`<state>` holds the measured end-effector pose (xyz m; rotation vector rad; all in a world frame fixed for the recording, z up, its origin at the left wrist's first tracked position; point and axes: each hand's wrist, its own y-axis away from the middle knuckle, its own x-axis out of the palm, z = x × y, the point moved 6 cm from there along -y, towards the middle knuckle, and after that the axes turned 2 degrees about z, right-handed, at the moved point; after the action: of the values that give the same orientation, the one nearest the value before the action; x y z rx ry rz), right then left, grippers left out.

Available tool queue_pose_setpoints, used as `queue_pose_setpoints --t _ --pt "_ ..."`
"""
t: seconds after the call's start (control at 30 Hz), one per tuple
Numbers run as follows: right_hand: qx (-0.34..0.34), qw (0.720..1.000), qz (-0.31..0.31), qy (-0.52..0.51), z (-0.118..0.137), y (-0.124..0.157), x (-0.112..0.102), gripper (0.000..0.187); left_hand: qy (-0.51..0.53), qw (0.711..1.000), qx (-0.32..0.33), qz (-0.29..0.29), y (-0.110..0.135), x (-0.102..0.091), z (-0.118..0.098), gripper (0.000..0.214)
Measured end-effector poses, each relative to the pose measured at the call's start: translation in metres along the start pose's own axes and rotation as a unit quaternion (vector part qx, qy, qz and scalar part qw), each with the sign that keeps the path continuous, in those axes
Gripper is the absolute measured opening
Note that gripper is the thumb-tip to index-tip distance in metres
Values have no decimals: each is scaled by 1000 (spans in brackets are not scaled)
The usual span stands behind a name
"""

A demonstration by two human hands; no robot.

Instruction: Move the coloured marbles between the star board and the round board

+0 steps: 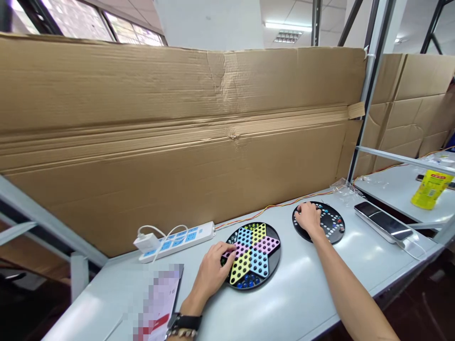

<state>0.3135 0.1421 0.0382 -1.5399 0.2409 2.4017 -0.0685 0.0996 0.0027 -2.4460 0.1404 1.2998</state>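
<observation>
In the head view, the left hand (212, 271) is curling over the left rim of a star-patterned Chinese checkers board (270, 267), its grip drawn in, though I cannot tell whether it is clamped on a marble; the right hand (307, 219) is pressing down on a round black marble board (336, 235), right of the Chinese checkers board, its fingers slightly spread, its grip just as uncertain; a white power strip (177, 241) is lying left of the Chinese checkers board; a yellow bottle (432, 189) is standing far right of it.
</observation>
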Motion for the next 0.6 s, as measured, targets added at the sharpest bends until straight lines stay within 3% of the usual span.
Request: queue_pose_setpoints --t 0.1,0.17,0.33,0.43,0.6 --pt "-133 987 13 -87 34 15 2 28 -1 1000 -4 0 0 0 0 37" --pt "-248 959 54 -122 67 37 12 25 2 1000 -4 0 0 1 0 38" --pt "-455 875 155 -52 136 118 53 16 11 1000 -15 -1 2 3 1 37" --pt "-513 833 202 48 153 153 71 23 15 1000 -14 1 2 3 0 34" --pt "-501 835 215 67 152 158 66 16 13 1000 -10 4 3 2 -1 33"
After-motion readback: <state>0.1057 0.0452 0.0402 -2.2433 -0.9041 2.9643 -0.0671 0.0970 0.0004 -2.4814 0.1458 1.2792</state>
